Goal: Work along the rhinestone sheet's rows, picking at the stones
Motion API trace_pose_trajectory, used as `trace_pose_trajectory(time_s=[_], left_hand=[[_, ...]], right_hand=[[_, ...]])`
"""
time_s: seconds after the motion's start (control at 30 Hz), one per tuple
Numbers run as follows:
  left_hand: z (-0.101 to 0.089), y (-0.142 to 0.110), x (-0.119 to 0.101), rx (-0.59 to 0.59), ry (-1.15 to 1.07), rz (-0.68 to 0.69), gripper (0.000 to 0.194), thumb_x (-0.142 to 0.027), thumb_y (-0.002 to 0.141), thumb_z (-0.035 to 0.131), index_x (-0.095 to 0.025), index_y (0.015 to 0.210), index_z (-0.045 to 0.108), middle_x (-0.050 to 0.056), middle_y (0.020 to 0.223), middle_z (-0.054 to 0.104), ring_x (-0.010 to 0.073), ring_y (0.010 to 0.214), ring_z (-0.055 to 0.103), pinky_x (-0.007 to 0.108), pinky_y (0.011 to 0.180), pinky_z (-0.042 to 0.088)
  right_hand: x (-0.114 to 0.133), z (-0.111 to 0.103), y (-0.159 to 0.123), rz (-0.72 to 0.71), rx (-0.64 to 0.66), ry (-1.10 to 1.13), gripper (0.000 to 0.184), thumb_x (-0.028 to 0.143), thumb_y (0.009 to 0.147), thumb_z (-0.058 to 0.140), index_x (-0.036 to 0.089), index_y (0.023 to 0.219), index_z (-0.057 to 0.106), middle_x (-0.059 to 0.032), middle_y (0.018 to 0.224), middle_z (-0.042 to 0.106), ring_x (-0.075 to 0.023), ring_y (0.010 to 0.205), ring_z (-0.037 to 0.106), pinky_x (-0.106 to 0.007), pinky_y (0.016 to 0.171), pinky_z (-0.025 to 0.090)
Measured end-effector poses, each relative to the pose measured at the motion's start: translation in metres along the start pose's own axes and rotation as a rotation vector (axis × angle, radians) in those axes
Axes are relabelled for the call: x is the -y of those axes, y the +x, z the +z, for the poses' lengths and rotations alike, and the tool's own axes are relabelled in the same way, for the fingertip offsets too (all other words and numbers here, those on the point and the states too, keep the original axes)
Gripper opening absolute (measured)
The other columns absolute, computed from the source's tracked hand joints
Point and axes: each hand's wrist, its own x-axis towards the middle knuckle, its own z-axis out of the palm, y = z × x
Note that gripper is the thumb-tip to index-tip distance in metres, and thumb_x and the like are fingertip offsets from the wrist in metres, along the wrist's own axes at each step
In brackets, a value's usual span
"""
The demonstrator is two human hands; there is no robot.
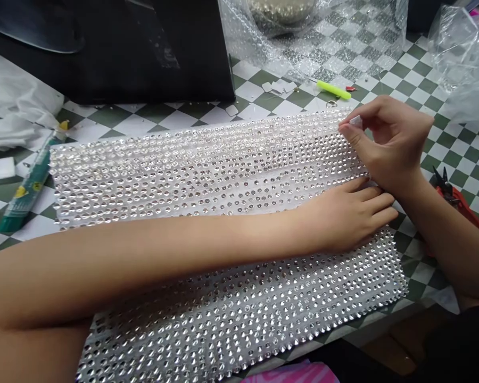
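A wide sheet covered in rows of silvery rhinestones (pixel 239 314) lies across the table under my arms. My left hand (pixel 343 215) rests flat on its right part, palm down, fingers stretched toward the right edge. Just beyond it, my right hand (pixel 387 138) pinches a small white piece (pixel 356 121) between thumb and forefinger, at the far right corner of the sheet. Whether the fingertips also grip the sheet's edge I cannot tell. My left forearm hides a broad strip across the sheet's middle.
Beyond the sheet lie a yellow-green pen-like tool (pixel 333 89), white scraps (pixel 279 86) and bubble wrap (pixel 351 42). Red-handled pliers (pixel 457 199) lie at right, a green tube (pixel 27 183) at left. A large black object (pixel 143 53) stands at the back left on the checkered tablecloth (pixel 423 276).
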Motion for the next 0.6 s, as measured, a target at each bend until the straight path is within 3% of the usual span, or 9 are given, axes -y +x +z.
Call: trace_pose_trajectory(time_s=[0.3,0.47,0.6], left_hand=[[0.003,0.000,0.000,-0.027,0.025,0.001,0.040,-0.015,0.107,0.039,-0.011,0.137,0.066,0.010,0.134,0.069,0.0248,0.131,0.061,0.041,0.119,0.038],[0.002,0.001,0.002,0.012,0.009,0.014,0.039,-0.014,0.106,0.042,-0.006,0.138,0.064,0.013,0.138,0.068,0.0275,0.135,0.059,0.042,0.119,0.039],[-0.005,0.001,0.006,0.013,-0.190,-0.031,0.036,-0.012,0.106,0.043,-0.001,0.135,0.061,0.018,0.137,0.067,0.0261,0.129,0.063,0.038,0.114,0.046]], right_hand=[[-0.003,-0.004,-0.002,0.065,-0.036,0.006,0.013,0.024,0.091,0.076,0.024,0.079,0.071,-0.0035,0.079,0.068,-0.0179,0.070,0.059,-0.037,0.064,0.046],[-0.003,-0.010,0.002,0.003,0.013,0.056,0.006,0.020,0.089,0.077,0.024,0.085,0.076,-0.0041,0.080,0.066,-0.0171,0.075,0.059,-0.036,0.066,0.046],[0.001,-0.020,0.007,0.017,-0.035,0.086,0.004,0.027,0.086,0.083,0.027,0.089,0.081,-0.0043,0.078,0.060,-0.0158,0.077,0.053,-0.032,0.062,0.044]])
